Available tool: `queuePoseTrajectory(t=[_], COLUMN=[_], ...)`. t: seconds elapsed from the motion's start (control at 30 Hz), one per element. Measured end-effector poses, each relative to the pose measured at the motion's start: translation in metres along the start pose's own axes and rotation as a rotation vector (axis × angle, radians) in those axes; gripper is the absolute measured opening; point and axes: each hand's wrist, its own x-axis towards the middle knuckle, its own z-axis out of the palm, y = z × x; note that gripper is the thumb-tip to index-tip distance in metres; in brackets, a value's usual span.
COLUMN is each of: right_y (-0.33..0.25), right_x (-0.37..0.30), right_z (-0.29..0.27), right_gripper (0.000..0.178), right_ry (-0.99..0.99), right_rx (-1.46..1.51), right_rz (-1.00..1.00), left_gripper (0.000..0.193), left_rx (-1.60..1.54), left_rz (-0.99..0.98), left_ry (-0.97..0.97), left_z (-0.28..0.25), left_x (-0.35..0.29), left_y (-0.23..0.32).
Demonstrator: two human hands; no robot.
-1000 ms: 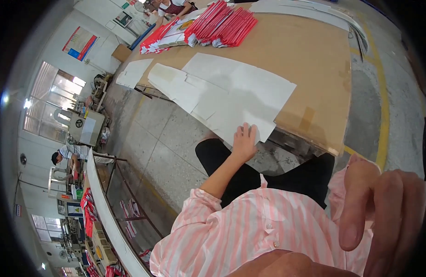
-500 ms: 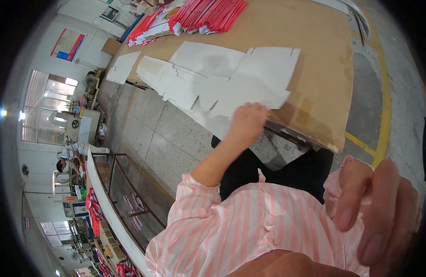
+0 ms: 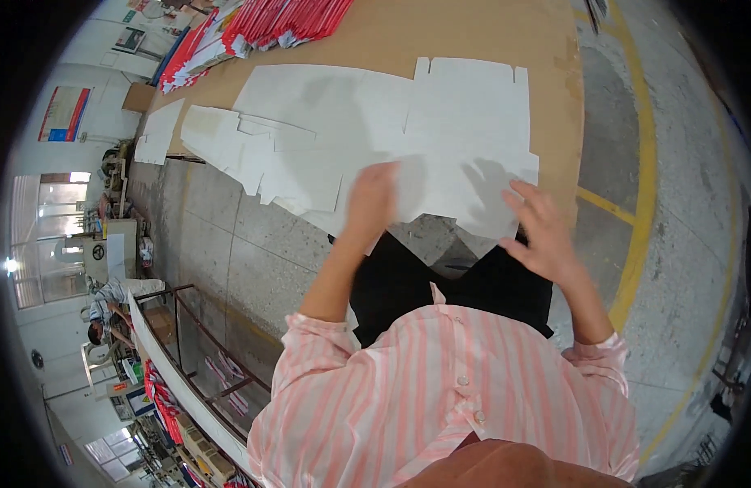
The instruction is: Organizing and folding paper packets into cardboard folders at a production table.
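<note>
Flat white cardboard blanks with notched edges and cut flaps lie overlapping on the brown tabletop. My left hand is over the near edge of the white cardboard; motion blurs its fingers, so whether it grips the board cannot be made out. Off to the right, my right hand hovers by the near right corner of the board, its fingers spread and nothing in them. Its shadow falls on the white surface. More of the blanks extend leftward along the table's near edge.
A stack of folded red-and-white printed pieces sits at the table's far left. To the left stands a long white-topped table on a metal frame. A person works beyond it. Yellow floor lines run on the right.
My right hand has come from close at the lower right to the board's corner. My left hand has shifted left. A white blank now lies flatter and further over the near right of the table.
</note>
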Motion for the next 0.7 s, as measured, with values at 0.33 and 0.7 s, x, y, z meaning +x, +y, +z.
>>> queuePoseTrajectory(t=[0.33,0.7], right_y=[0.043,0.079], right_x=[-0.014,-0.056], right_z=[0.024,-0.035], right_gripper=[0.067,0.059], right_ry=[0.029,-0.044], right_rx=[-0.446,-0.442], right_rz=[-0.017,-0.023], left_gripper=[0.045,0.013], left_rx=[0.41,0.132], left_rz=[0.055,-0.109], left_ry=[-0.112,-0.419], left_z=[-0.022,0.024], left_x=[-0.023,0.064], left_y=[-0.045,-0.023])
